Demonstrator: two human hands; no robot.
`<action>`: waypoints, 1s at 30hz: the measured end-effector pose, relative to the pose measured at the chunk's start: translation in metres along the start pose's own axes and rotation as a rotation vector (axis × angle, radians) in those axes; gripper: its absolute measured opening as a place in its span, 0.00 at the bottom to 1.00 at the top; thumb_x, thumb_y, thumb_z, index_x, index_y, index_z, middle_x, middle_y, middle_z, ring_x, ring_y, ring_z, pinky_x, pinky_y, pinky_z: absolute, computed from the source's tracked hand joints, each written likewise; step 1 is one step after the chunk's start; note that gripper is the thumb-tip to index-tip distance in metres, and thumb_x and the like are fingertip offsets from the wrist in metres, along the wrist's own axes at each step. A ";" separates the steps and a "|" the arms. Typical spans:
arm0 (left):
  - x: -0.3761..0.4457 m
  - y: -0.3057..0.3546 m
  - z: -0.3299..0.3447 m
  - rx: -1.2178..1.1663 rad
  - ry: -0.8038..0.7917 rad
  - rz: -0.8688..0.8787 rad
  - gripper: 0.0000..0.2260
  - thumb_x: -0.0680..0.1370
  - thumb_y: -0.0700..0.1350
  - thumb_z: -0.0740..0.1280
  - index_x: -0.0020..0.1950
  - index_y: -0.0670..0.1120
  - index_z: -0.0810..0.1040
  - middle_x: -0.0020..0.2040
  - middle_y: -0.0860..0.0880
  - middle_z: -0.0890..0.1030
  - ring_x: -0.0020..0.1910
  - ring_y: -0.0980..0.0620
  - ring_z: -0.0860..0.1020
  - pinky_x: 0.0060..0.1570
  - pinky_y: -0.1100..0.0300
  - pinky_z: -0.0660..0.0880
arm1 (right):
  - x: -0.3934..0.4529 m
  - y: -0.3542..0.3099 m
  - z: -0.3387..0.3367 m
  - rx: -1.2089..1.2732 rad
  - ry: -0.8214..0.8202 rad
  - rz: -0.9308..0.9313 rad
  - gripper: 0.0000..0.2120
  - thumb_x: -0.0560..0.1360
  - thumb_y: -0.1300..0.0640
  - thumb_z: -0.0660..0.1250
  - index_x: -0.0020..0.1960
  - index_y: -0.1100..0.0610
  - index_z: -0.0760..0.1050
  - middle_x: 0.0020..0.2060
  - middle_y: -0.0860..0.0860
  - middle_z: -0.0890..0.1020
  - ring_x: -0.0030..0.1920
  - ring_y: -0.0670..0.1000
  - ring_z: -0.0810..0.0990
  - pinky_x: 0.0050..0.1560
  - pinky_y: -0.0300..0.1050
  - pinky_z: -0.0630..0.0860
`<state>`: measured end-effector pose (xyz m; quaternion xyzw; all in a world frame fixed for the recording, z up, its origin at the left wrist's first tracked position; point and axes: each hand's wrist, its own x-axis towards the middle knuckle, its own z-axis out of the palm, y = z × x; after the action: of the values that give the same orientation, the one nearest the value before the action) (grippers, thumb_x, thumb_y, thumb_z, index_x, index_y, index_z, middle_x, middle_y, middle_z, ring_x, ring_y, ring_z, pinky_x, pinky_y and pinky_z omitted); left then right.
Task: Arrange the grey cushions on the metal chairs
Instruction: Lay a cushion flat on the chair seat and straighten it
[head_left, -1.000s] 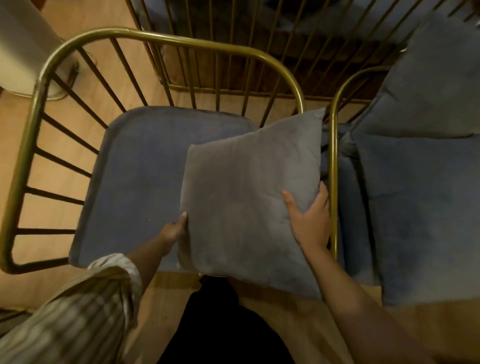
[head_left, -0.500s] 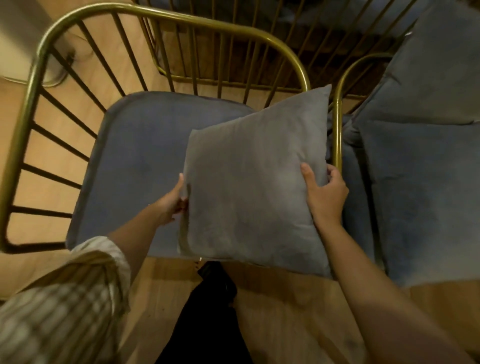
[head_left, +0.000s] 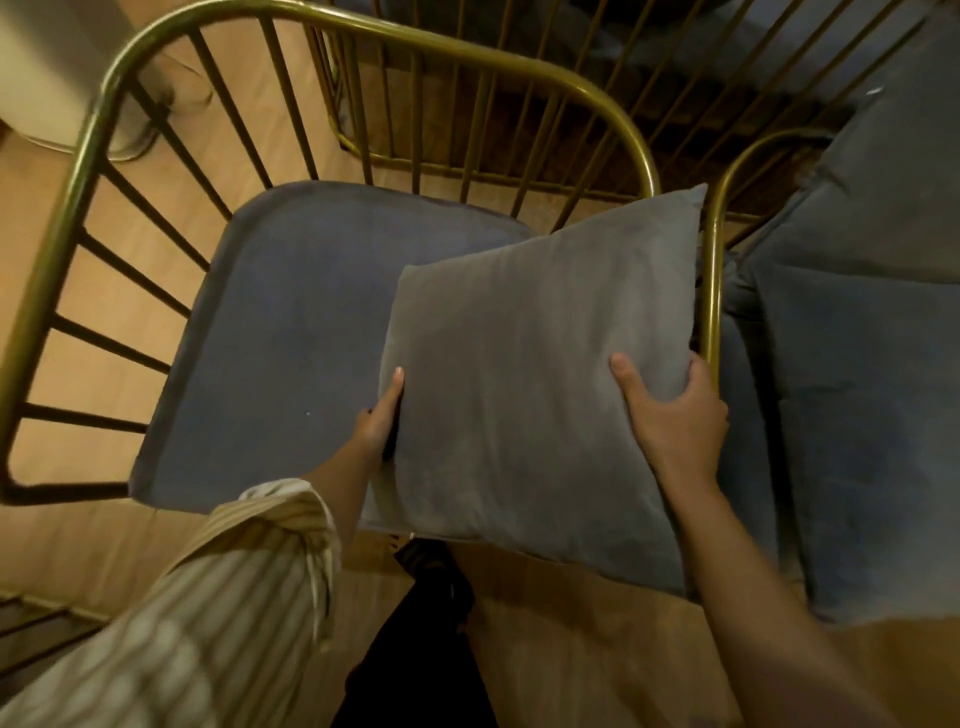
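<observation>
I hold a square grey cushion (head_left: 524, 384) over the right half of a brass-framed metal chair (head_left: 88, 150) with a blue-grey seat pad (head_left: 291, 322). My left hand (head_left: 379, 415) grips the cushion's left edge, fingers hidden beneath it. On the right edge sits my right hand (head_left: 675, 415), thumb on top. The cushion's far corner lies against the chair's right rail. A second metal chair (head_left: 727, 176) stands to the right, with a grey cushion (head_left: 893, 197) leaning on its back above its seat pad (head_left: 872, 426).
Wooden floor (head_left: 582, 644) lies below. A third brass chair frame (head_left: 467, 104) stands behind. A pale rounded base (head_left: 36, 78) sits at the upper left. My dark trouser leg (head_left: 415, 649) is between the two chairs' front edges.
The cushion has risen and tilted away from me, toward the chair's right rail. Both hands slid further up its side edges.
</observation>
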<state>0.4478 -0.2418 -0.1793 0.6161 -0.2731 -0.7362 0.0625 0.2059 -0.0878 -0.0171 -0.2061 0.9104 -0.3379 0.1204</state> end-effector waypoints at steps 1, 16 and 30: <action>-0.002 0.004 -0.002 -0.011 -0.050 0.003 0.56 0.58 0.78 0.67 0.78 0.46 0.68 0.74 0.42 0.74 0.71 0.39 0.73 0.71 0.39 0.69 | 0.002 -0.004 -0.001 0.028 0.018 -0.018 0.37 0.65 0.29 0.70 0.65 0.51 0.74 0.59 0.48 0.81 0.52 0.46 0.78 0.47 0.37 0.72; -0.037 0.071 -0.136 0.048 0.387 0.192 0.40 0.55 0.68 0.80 0.61 0.48 0.79 0.50 0.52 0.83 0.50 0.49 0.82 0.50 0.51 0.78 | -0.010 -0.005 0.089 0.318 -0.398 0.174 0.47 0.58 0.31 0.75 0.71 0.52 0.68 0.63 0.48 0.78 0.59 0.48 0.78 0.56 0.43 0.74; -0.024 0.014 -0.131 0.535 0.567 0.248 0.48 0.67 0.64 0.77 0.80 0.49 0.59 0.76 0.41 0.68 0.74 0.36 0.68 0.71 0.35 0.67 | -0.034 0.046 0.129 -0.263 -0.906 0.228 0.70 0.56 0.30 0.77 0.76 0.41 0.27 0.80 0.52 0.37 0.80 0.60 0.46 0.77 0.60 0.53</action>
<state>0.5732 -0.2857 -0.1636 0.7515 -0.4991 -0.4271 0.0613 0.2686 -0.1134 -0.1408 -0.2446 0.8183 -0.0810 0.5138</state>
